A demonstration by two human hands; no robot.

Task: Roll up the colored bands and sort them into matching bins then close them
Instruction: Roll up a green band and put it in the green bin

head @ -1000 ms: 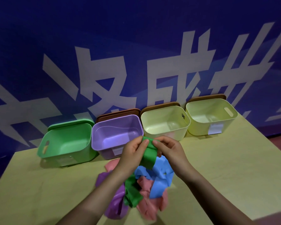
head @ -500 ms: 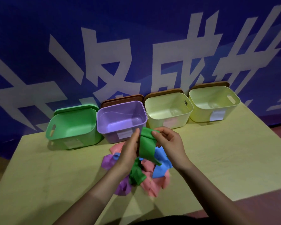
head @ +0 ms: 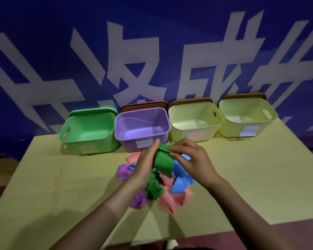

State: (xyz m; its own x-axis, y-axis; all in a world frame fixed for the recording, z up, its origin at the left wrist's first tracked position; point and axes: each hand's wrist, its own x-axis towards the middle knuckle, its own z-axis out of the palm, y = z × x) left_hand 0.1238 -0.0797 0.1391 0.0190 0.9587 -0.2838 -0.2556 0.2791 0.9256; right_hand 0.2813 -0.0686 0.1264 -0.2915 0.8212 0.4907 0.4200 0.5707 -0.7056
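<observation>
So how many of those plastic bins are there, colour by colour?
Green bin: 1
Purple bin: 1
Pale yellow bins: 2
Total: 4 bins, all open, in a row at the back of the table.

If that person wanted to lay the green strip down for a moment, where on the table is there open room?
Bare table lies right of the right hand, in front of the two pale yellow bins. More lies left of the left hand, below the green bin. It is crowded under the green band, where the band pile sits.
</observation>
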